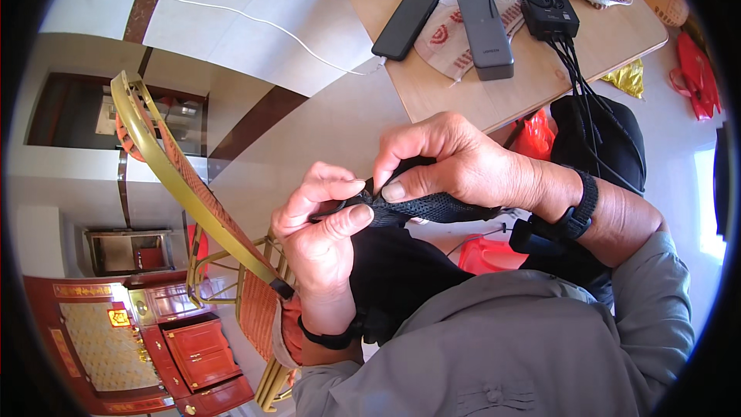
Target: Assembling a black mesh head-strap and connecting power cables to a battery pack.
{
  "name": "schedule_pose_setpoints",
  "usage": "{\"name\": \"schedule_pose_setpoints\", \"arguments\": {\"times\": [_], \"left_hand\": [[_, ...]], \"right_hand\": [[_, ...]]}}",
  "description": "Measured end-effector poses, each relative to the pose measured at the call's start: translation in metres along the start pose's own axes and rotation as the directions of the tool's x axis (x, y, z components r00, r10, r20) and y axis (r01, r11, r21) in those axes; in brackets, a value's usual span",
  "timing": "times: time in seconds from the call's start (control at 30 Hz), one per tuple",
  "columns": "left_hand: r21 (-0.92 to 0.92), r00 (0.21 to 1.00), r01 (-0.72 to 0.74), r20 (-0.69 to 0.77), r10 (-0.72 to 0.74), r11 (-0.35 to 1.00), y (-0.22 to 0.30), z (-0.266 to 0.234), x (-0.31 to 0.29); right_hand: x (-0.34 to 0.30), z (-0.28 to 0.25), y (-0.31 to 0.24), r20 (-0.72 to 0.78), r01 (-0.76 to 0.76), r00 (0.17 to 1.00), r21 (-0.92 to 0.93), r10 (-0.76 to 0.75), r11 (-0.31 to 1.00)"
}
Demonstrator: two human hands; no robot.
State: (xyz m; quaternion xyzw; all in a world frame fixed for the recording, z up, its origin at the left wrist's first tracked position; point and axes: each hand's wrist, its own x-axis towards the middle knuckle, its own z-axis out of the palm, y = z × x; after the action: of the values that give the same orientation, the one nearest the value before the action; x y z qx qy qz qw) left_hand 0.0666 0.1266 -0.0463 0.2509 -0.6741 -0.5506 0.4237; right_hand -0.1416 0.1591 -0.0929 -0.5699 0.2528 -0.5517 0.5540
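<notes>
A wooden table (455, 93) carries a grey power bank (485, 35) and a black phone (407, 23). Below it, the right hand (455, 166) and left hand (320, 224) both pinch a black mesh strap (432, 207), held between them over the lap.

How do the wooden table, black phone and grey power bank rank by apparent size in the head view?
1. wooden table
2. black phone and grey power bank: they look alike, so unranked.
</notes>
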Motion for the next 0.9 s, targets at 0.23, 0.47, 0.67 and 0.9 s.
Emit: {"name": "schedule_pose_setpoints", "arguments": {"times": [0.23,0.47,0.67,0.9], "left_hand": [[-0.039,0.913,0.395,-0.098,-0.397,0.918,0.012,0.007,0.004],[0.076,0.999,-0.030,0.037,0.028,0.997,-0.004,-0.006,0.003],[0.103,0.990,-0.136,0.060,0.130,0.985,-0.004,-0.002,0.004],[0.212,0.961,-0.273,0.021,0.275,0.938,-0.010,0.004,0.001]], "right_hand": [[-0.002,-0.004,-0.001,0.038,-0.019,0.999,-0.077,0.022,0.997],[0.002,0.003,0.009,0.004,-0.016,1.000,-0.112,0.017,0.994],[-0.001,0.007,0.008,-0.042,0.042,0.998,-0.157,-0.050,0.987],[-0.004,0.009,0.007,-0.079,0.089,0.992,-0.158,-0.103,0.983]]}}
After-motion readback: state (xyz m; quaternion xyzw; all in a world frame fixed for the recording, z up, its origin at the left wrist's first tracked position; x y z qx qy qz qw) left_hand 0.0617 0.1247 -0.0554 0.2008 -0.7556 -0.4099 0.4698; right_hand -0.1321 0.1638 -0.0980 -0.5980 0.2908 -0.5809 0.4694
